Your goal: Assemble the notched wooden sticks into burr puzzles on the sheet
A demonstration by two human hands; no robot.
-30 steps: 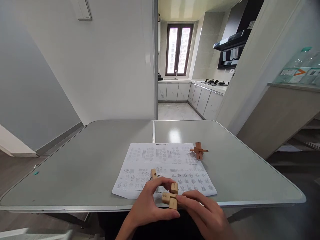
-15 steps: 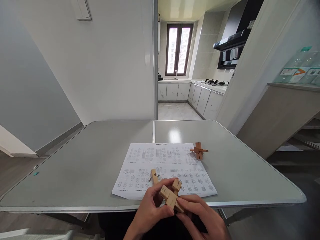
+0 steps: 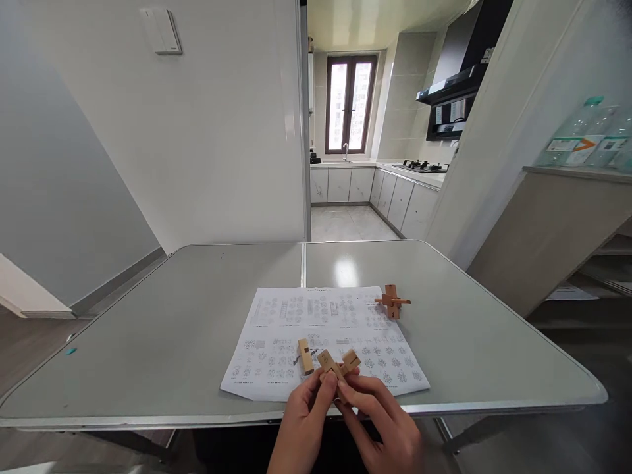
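Between my two hands, over the near table edge, is a partly joined wooden burr puzzle (image 3: 328, 361) of light notched sticks. My left hand (image 3: 307, 411) pinches it from the left, thumb on top. From the right, the fingers of my right hand (image 3: 378, 411) close on its lower part, which they mostly hide. One stick end (image 3: 351, 359) juts out at the upper right. Just beyond my left hand, a loose notched wooden stick (image 3: 305, 357) lies on the printed sheet (image 3: 266, 316), which carries rows of small diagrams.
A reddish-brown assembled wooden puzzle (image 3: 392, 302) stands at the sheet's right edge. All this is on a grey table (image 3: 172, 329) with a metal rim. A small teal object (image 3: 71, 351) lies near its left edge. Plastic bottles (image 3: 577, 141) stand on a cabinet at right.
Both hands have turned the wooden puzzle and drawn closer together around it. My left thumb now points forward over its top. The view has tilted up slightly.
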